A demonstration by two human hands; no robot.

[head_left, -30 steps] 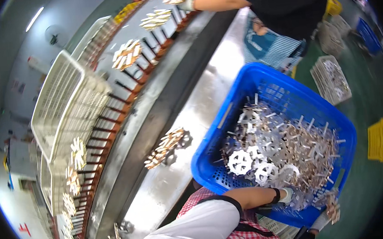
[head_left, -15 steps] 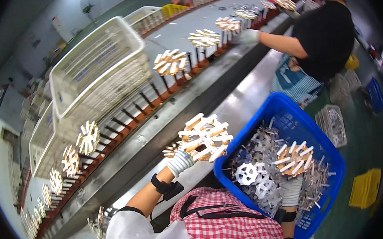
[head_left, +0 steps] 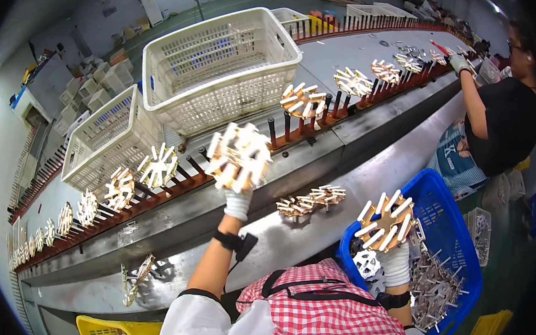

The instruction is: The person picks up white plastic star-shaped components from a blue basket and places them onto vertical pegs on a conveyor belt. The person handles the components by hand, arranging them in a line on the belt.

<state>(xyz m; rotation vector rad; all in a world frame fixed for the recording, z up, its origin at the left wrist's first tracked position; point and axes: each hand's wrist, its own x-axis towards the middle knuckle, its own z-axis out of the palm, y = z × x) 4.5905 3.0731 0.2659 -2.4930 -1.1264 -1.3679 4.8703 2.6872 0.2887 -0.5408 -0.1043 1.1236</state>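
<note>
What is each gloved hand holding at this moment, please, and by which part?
Each holds a spoked wheel-shaped rack from behind: left hand one, right hand another.

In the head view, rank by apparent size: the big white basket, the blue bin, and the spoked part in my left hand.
1. white basket, largest.
2. blue bin, smaller, though partly hidden.
3. spoked part held by the left hand, smallest; nearness enlarges it.

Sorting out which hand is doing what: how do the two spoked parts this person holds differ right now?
The left hand holds its spoked part far forward, by the conveyor pegs; it looks blurred. The right hand holds its spoked part low, above the blue basket, and it looks sharp. Both are pale radial-pronged pieces, gripped in white gloves.
</note>
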